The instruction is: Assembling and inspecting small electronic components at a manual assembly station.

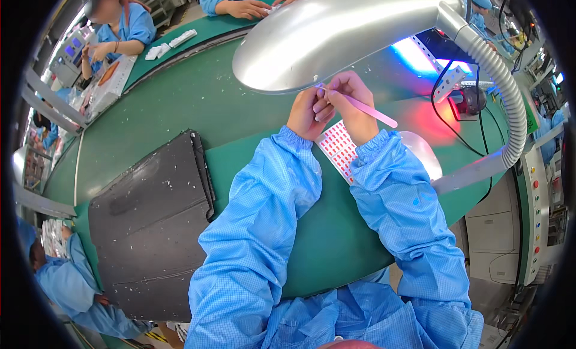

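Note:
My right hand (355,109) is closed round pink tweezers (379,114), whose flat end sticks out to the right past the hand. Against their tip, my left hand (307,114) has its fingers pinched on a tiny pale piece, too small to name. Both hands meet just beneath the near edge of a silver lamp head (324,40). Below them on the green table lies a white sheet of small red stickers (337,146), partly covered by my right wrist and sleeve.
A black folded sheet (147,229) lies at left on the green table (252,124). The lamp's ribbed gooseneck (513,109) curves down at right, near cables and a device glowing red (471,102). Across the table, co-workers handle white parts (171,44).

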`<state>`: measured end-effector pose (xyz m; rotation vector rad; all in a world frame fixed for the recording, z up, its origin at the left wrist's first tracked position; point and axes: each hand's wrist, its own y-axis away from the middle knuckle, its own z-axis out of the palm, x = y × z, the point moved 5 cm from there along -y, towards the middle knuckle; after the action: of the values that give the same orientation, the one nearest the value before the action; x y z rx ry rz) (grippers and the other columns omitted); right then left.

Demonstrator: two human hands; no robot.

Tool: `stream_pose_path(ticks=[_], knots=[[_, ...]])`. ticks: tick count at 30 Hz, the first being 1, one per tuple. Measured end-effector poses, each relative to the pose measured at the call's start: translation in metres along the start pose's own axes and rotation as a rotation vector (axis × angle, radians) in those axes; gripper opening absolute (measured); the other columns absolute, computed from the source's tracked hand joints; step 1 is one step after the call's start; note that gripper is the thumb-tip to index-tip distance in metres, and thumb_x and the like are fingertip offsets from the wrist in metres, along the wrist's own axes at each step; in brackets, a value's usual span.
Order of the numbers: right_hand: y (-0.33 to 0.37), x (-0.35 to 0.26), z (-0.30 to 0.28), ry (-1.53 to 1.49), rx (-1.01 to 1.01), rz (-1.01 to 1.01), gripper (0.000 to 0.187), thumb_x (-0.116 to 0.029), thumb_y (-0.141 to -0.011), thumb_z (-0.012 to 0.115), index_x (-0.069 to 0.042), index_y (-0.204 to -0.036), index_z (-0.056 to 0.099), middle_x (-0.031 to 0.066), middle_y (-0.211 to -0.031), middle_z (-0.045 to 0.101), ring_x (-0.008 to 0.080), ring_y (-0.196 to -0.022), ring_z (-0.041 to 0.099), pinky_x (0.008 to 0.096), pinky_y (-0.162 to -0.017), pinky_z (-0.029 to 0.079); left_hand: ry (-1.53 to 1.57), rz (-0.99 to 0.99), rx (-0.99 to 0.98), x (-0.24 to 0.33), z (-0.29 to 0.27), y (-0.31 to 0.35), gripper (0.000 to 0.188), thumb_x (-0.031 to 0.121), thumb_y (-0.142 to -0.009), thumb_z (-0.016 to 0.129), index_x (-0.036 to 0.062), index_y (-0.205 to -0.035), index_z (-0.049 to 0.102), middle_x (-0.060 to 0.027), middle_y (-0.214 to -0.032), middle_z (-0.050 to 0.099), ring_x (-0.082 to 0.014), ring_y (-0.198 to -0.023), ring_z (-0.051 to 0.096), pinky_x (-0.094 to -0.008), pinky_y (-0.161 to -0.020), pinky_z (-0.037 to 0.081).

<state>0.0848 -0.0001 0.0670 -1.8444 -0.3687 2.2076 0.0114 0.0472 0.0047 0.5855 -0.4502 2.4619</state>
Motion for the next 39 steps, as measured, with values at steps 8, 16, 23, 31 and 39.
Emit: stream_pose_path(ticks=[8, 16, 23, 31, 39], knots=[[-0.004, 0.015, -0.004, 0.014, 0.045, 0.01, 0.012, 0.001, -0.078, 0.05, 0.0, -0.089, 0.046, 0.0105, -0.077, 0.056, 0.0158, -0.062, 0.057, 0.025, -0.052, 0.046, 0.013, -0.023, 0.006, 0.002, -0.009, -0.001, 0.026, 0.027, -0.09, 0.042, 0.0119, -0.069, 0.039, 0.0043, -0.048, 0.031, -0.0065, -0.039, 0.029, -0.0214, -0.038, 0.024], [-0.009, 0.003, -0.029, 0.131, 0.342, -0.181, 0.013, 0.0, -0.072, 0.051, 0.0, -0.085, 0.05, 0.0038, -0.072, 0.051, 0.0101, -0.064, 0.05, 0.022, -0.057, 0.04, -0.164, 0.112, 0.199, 0.003, -0.01, -0.005, 0.016, 0.023, -0.086, 0.047, 0.0082, -0.09, 0.051, -0.0019, -0.078, 0.051, -0.01, -0.053, 0.042, -0.0202, -0.044, 0.031], [-0.008, 0.006, -0.029, 0.099, 0.365, -0.117, 0.011, -0.004, -0.072, 0.052, 0.0, -0.083, 0.051, 0.0042, -0.071, 0.052, 0.0102, -0.063, 0.051, 0.0217, -0.056, 0.04, -0.03, 0.115, 0.005, 0.009, -0.018, -0.001, 0.018, 0.022, -0.082, 0.047, 0.0112, -0.069, 0.044, -0.0037, -0.083, 0.05, -0.0146, -0.067, 0.045, -0.0242, -0.052, 0.035], [-0.007, 0.001, -0.026, 0.096, 0.357, 0.098, 0.029, -0.03, -0.091, 0.042, -0.008, -0.099, 0.06, -0.0005, -0.053, 0.05, 0.0059, -0.045, 0.046, 0.0194, -0.04, 0.034, 0.094, -0.084, -0.149, -0.001, 0.0, -0.001, 0.03, 0.033, -0.087, 0.044, 0.0108, -0.066, 0.044, -0.0046, -0.065, 0.048, -0.0157, -0.059, 0.046, -0.0262, -0.052, 0.038], [-0.009, 0.008, -0.016, 0.228, 0.049, 0.129, 0.023, -0.017, -0.086, 0.05, -0.001, -0.099, 0.059, 0.0009, -0.06, 0.053, 0.0049, -0.048, 0.047, 0.0187, -0.038, 0.032, -0.269, 0.161, 0.1, 0.005, -0.006, -0.007, 0.029, 0.03, -0.092, 0.042, 0.0076, -0.075, 0.051, -0.0019, -0.061, 0.051, -0.0103, -0.05, 0.048, -0.0216, -0.045, 0.036]])
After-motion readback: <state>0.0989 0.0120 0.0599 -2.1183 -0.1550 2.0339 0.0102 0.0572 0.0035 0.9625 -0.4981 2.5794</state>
